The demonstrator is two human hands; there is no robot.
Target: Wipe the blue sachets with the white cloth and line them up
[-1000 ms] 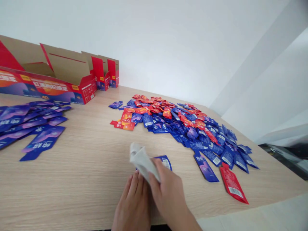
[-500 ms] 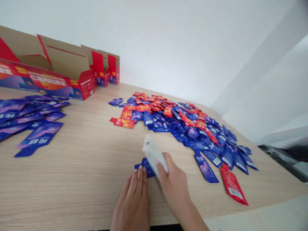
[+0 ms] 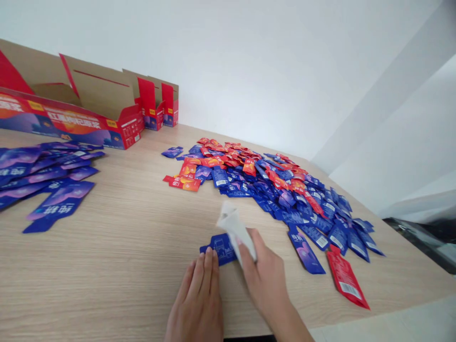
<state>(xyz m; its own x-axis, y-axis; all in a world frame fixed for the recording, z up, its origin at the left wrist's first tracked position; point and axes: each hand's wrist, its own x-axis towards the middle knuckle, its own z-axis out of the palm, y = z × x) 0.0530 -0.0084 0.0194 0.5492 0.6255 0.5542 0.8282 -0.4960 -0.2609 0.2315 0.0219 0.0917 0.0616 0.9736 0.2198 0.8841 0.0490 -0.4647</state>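
A blue spouted pouch (image 3: 221,247) lies flat on the table with its printed side up. My left hand (image 3: 198,294) rests on its left end, fingers together and stretched out, pressing it down. In my right hand (image 3: 263,275) is a folded white tissue (image 3: 237,230), slightly blurred, gripped between thumb and fingers over the pouch's right end, part of which it hides. Whether the tissue touches the pouch I cannot tell. Right of my hands lie a blue pouch (image 3: 305,251) and a red pouch (image 3: 347,278).
A large heap of red and blue pouches (image 3: 263,178) spreads across the back right of the wooden table (image 3: 117,266). Blue pouches (image 3: 42,171) are stacked at the left. Behind them stand open red cartons (image 3: 89,121) along the white wall.
My right hand has shifted a little to the right with the tissue, exposing more of the pouch. My left hand stays on the pouch's left end.
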